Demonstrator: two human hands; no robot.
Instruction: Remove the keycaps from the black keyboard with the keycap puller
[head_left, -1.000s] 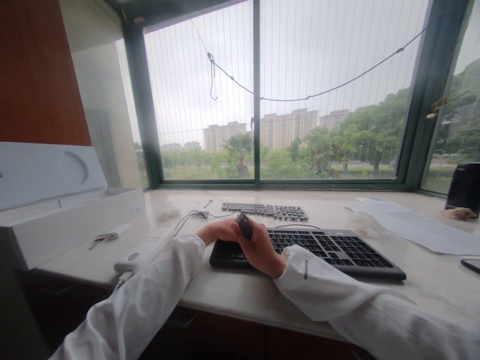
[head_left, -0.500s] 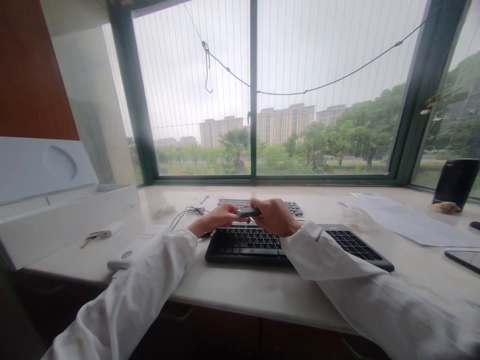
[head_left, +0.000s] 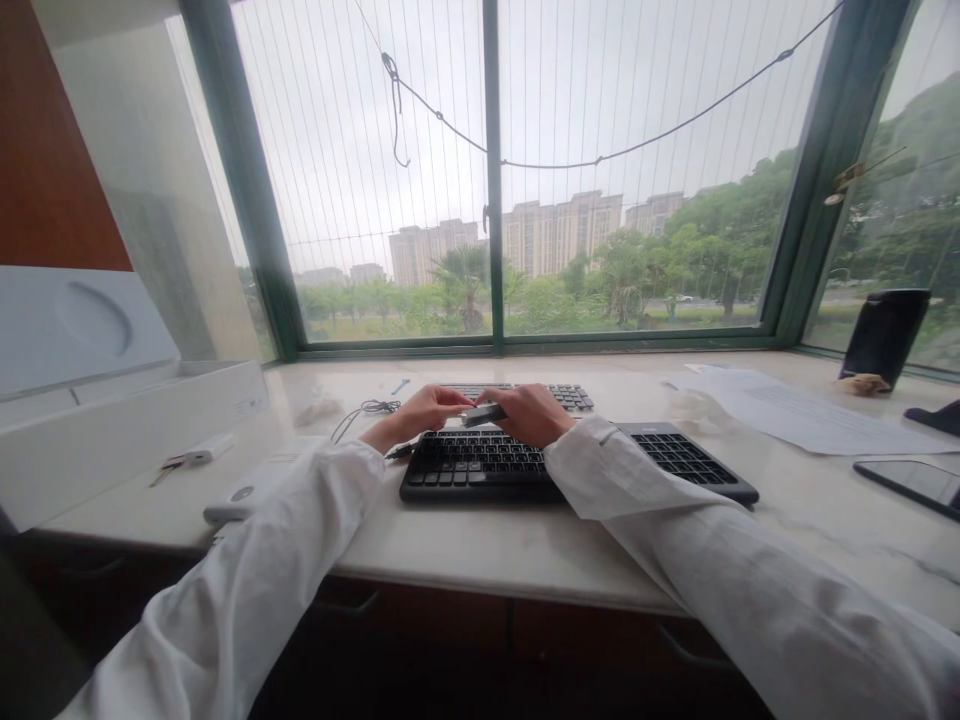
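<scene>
My right hand (head_left: 531,412) is closed around a short dark grey stick (head_left: 486,414) with a silvery end, which points left. It resembles a USB stick, but its exact kind is unclear. Beside that silvery end, the fingertips of my left hand (head_left: 427,412) are pinched together close to my right fingers; what they hold, if anything, is too small to make out. Both hands hover over the rear of a black keyboard (head_left: 480,478), and my right sleeve covers part of it. Behind the hands lies a second, thinner keyboard (head_left: 571,397), partly hidden.
A thin black cable (head_left: 381,407) lies left of the hands. Further left are a white device (head_left: 251,490), a small white piece with keys (head_left: 201,452) and an open white box (head_left: 127,430). Papers (head_left: 787,410), a phone (head_left: 911,482) and a black cylinder (head_left: 885,340) are on the right.
The whole view has shifted slightly, so the desk items appear further left and higher. Both hands stay close together, and the stick now slants a little, its silvery end lower.
</scene>
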